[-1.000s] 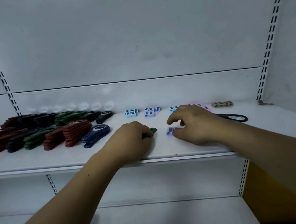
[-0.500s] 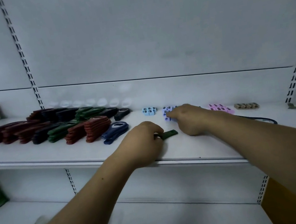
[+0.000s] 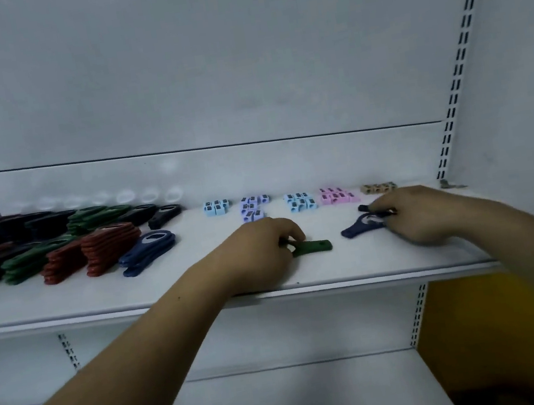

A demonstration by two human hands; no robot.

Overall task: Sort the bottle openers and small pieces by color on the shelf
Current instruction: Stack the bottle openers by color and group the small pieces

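My left hand [image 3: 259,252] rests on the white shelf [image 3: 201,281], fingers closed on one end of a green bottle opener [image 3: 312,247] that lies flat. My right hand [image 3: 423,213] covers the head of a dark blue bottle opener [image 3: 358,228], fingers curled around it; a second dark opener [image 3: 365,208] peeks out behind. Stacks of red [image 3: 105,245], green [image 3: 28,260], black [image 3: 40,224] and blue [image 3: 148,249] openers fill the shelf's left. Along the back stand groups of small pieces: light blue [image 3: 216,207], purple [image 3: 252,208], light blue [image 3: 300,201], pink [image 3: 335,195], tan [image 3: 378,188].
Slotted uprights [image 3: 457,69] run up the back panel on both sides. A lower white shelf [image 3: 288,400] sits below. Something yellow [image 3: 485,325] stands at the lower right. A small metal item [image 3: 451,184] lies at the shelf's far right.
My right hand left the purple pieces and moved right onto the dark blue opener. My left hand stays on the green opener. The camera swung back to the right.
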